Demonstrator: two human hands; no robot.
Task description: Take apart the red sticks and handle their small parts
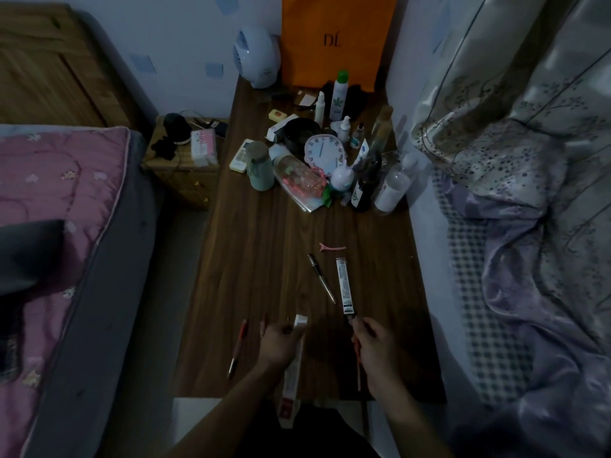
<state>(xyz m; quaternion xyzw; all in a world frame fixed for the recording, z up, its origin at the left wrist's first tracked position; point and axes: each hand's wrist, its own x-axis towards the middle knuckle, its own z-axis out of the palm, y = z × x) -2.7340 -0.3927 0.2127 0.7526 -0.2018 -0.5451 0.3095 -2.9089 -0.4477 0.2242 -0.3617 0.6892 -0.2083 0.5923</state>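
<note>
My left hand (279,342) grips a long narrow white box (294,368) whose open flap end points away from me. A thin red pen-like stick (357,358) is held in my right hand (373,342), its dark tip near the fingers. Just beyond that hand a second slim box with printed text (344,285) lies on the dark wooden table (251,259). A black and silver pen (320,279) lies left of that box. A red pen (238,345) lies left of my left hand. A pink hair clip (332,248) sits farther up the table.
The far half of the table holds several bottles, a round clock (324,152), a green cup (259,165) and an orange bag (337,41). A bed with pink cover (49,209) is left, patterned bedding (529,193) right, a small nightstand (185,160) between.
</note>
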